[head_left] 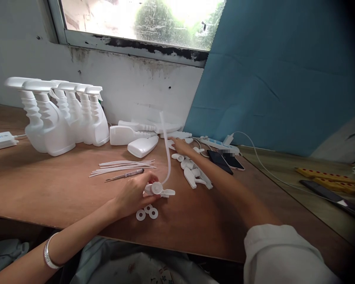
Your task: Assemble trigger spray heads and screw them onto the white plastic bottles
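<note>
My left hand is closed around a white trigger spray head near the front of the table. A bendy white dip tube rises from that head, curving upward. My right hand reaches to the back, its index finger stretched out at white bottles and a small white part; the other fingers are partly hidden. Below that arm lie several loose trigger spray heads. Three white washers rest just below my left hand. Beyond it are a screwdriver and several loose white tubes.
Several assembled spray bottles stand at the back left. White bottles lie on their sides near the wall. Right of my right arm are two phones, a power strip and a white cable. A white box sits far left.
</note>
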The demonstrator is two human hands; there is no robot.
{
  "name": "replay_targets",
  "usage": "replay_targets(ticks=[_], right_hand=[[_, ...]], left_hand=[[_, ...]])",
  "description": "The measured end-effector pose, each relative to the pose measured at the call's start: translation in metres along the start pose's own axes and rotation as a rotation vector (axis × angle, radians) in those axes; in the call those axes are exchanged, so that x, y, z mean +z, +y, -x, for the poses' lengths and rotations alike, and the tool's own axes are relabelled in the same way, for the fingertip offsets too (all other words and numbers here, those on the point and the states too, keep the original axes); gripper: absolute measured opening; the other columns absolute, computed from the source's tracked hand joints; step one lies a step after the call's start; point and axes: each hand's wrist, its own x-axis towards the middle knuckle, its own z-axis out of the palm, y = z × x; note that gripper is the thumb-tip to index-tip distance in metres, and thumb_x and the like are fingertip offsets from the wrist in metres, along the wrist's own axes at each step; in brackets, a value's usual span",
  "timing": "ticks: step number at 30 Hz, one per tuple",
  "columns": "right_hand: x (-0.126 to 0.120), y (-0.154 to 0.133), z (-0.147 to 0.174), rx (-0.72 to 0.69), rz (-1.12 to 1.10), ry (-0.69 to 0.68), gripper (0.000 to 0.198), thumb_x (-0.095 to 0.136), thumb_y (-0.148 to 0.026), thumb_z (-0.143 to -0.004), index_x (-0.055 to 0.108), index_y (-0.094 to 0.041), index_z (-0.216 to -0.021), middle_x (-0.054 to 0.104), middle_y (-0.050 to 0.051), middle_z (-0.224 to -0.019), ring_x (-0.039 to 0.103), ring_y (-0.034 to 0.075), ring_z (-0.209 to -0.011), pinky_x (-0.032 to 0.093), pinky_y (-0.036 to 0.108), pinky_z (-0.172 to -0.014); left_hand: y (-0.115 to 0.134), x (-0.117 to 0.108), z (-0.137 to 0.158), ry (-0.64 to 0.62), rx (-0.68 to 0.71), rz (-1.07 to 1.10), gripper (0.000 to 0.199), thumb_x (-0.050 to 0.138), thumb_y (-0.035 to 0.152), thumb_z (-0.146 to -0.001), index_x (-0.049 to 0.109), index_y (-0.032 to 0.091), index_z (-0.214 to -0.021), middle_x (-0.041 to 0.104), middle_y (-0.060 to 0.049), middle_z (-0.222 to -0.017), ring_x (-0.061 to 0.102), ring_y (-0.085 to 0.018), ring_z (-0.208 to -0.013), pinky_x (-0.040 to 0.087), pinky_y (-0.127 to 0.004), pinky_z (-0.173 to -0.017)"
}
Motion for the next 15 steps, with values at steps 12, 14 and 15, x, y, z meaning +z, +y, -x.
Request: replay_targets(ticks=[12,14,15], right_hand=[[-0.0016,-0.0108,0.0008,-0.066,0.160,0.070,0.030,0.047,-0.031,-0.089,0.049,-0.020,-0.117,0.050,0.008,-0.119,0.052,0.020,-0.104,0.046,0.041,-0.086],[-0.0021,-0.0115,-0.0012,-0.084,0.188,0.053,0.026,0.049,-0.031,-0.089,0.052,-0.018,-0.111,0.052,0.008,-0.117,0.053,0.019,-0.102,0.046,0.040,-0.086],[-0.0021,-0.0118,-0.0022,-0.091,0.199,0.041,0.026,0.049,-0.030,-0.089,0.053,-0.018,-0.111,0.053,0.008,-0.116,0.054,0.019,-0.101,0.047,0.040,-0.085]], left_hand=[[-0.0013,0.0006,0.0010,-0.007,-0.056,0.027,0.026,0.058,0.034,-0.077,0.043,0.020,-0.092,0.063,-0.002,-0.079,0.061,-0.018,-0.070,0.044,-0.026,-0.057],[-0.0012,0.0005,0.0010,-0.007,-0.052,0.020,0.026,0.058,0.034,-0.077,0.042,0.020,-0.091,0.063,-0.001,-0.078,0.061,-0.017,-0.070,0.044,-0.026,-0.058],[-0.0011,0.0004,0.0009,-0.005,-0.049,0.013,0.025,0.058,0.034,-0.077,0.042,0.020,-0.091,0.062,-0.001,-0.077,0.061,-0.017,-0.069,0.044,-0.026,-0.058]])
